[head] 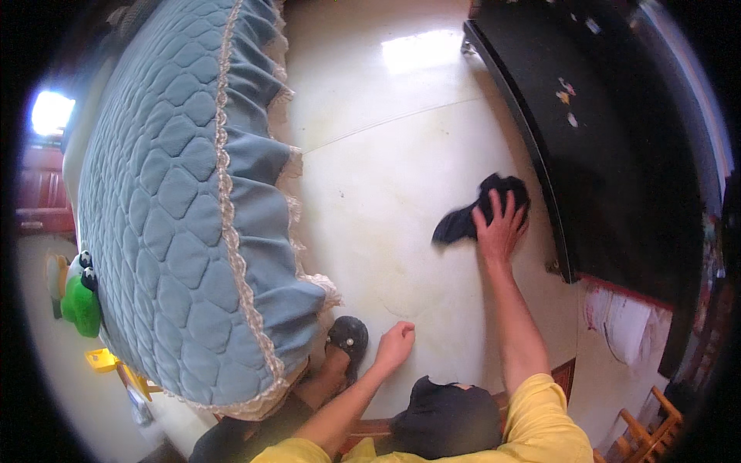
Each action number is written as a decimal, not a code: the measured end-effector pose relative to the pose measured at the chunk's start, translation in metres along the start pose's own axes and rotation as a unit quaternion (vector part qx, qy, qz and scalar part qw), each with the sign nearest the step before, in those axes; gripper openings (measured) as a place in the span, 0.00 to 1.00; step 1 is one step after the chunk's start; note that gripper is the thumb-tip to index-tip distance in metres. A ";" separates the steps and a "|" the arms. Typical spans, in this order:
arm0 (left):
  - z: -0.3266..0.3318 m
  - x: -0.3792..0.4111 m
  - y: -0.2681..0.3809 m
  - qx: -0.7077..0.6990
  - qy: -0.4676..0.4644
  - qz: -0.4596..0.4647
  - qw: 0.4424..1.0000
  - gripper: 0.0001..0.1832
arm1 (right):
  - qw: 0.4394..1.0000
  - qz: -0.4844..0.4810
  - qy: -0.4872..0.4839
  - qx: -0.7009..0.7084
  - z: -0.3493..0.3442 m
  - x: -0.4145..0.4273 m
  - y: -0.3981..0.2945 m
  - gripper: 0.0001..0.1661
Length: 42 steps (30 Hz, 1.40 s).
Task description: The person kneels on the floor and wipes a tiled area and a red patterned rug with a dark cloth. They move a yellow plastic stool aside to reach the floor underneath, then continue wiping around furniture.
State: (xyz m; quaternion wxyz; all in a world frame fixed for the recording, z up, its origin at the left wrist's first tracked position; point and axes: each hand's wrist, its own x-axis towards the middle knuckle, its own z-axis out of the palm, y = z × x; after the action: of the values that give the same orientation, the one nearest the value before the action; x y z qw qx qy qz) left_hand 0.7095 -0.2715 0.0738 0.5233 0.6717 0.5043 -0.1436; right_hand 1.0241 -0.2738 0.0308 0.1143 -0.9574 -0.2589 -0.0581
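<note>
My right hand [500,228] is spread over a bunched black cloth [509,188] on the pale floor tiles [393,191], beside the long black cabinet. One blurred end of the cloth trails to the left of the fingers. Lower and to the left, my left hand [397,341] is loosely curled, with nothing visible in it; it is close to my foot in a black slipper [348,341] with small pearl-like beads. Whether the left hand touches anything is unclear.
A bed with a quilted blue cover [173,191] and a lace-trimmed ruffle runs along the left. A low black cabinet [602,144] lines the right. White bags [622,324] and a wooden rack [651,428] stand lower right. A green plush toy [81,304] is far left.
</note>
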 end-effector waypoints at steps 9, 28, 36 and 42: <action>-0.005 0.005 0.012 -0.061 0.085 -0.035 0.994 0.15 | 0.882 -0.389 -0.103 0.247 0.058 -0.005 -0.211 0.39; 0.083 -0.094 -0.043 -0.048 0.115 -0.097 0.988 0.11 | 0.979 -0.149 -0.083 0.110 -0.041 -0.145 0.037 0.38; 0.044 -0.103 -0.040 -0.044 0.283 -0.080 0.955 0.10 | 0.749 -0.563 -0.260 0.233 -0.058 -0.241 0.019 0.39; -0.029 -0.086 -0.103 0.300 0.152 -0.113 0.935 0.14 | 0.867 -0.414 -0.187 0.205 -0.041 -0.151 0.011 0.37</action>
State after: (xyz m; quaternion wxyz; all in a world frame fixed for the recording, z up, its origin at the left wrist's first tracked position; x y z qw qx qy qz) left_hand 0.5761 -0.2986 0.0904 0.1949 0.7500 0.5837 -0.2425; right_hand 0.8981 -0.3655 0.0429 0.2225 -0.7103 -0.6542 0.1343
